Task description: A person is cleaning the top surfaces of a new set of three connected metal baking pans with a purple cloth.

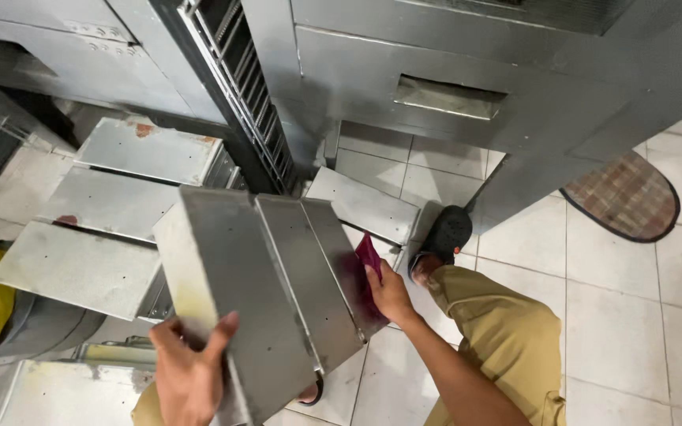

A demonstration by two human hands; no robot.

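Two hands hold one tilted metal box above the tiled floor.

Left hand (191, 367) grips the near end of the grey metal box (266, 288), fingers spread over its side; right hand (388, 293) presses a dark red cloth (368, 264) against the box's far face, fingers closed on the cloth. From where I stand the box's open side is turned away, so I cannot tell what is in it. Several more flat metal trays (112, 205) lie stacked just left of it, beside a wire rack (248, 87). A brown mat (625, 197) rests on the white floor tiles (617, 292), well apart to the right.
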